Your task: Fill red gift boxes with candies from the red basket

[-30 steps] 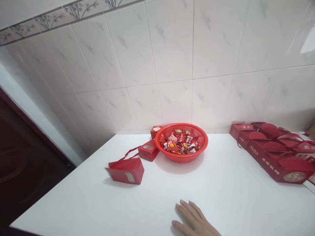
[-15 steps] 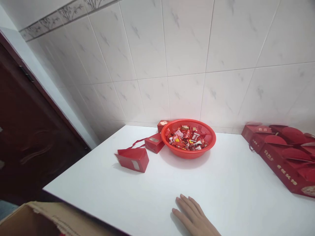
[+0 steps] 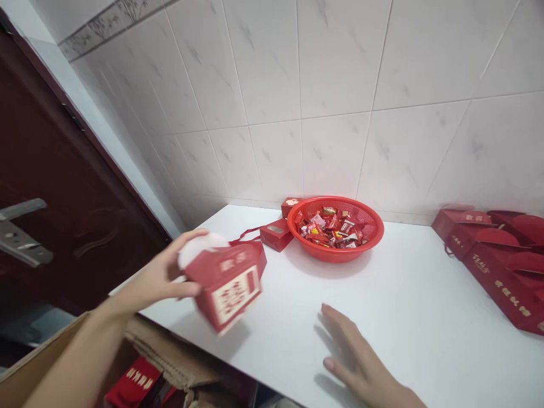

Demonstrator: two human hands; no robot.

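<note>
Up into view since the earlier frame has come the left hand (image 3: 164,272), its thumb and fingers gripping the left end of a red carton (image 3: 225,289) over the near left part of the white table (image 3: 408,306). The right hand (image 3: 361,362) has shifted too – thumb spread, open and holding nothing, at the near edge of the view. More of the cardboard box (image 3: 170,362) now shows at near left; a red packet (image 3: 138,378) with pale lettering lies in it. Toward the wall, the red basket (image 3: 334,255) contains wrapped sweets (image 3: 334,226). Left of it sits a windowed box (image 3: 276,233), with a strapped box (image 3: 262,258) partly hidden behind the carried carton. Red boxes (image 3: 488,255) stand grouped at far right – rounded flaps on top.
</note>
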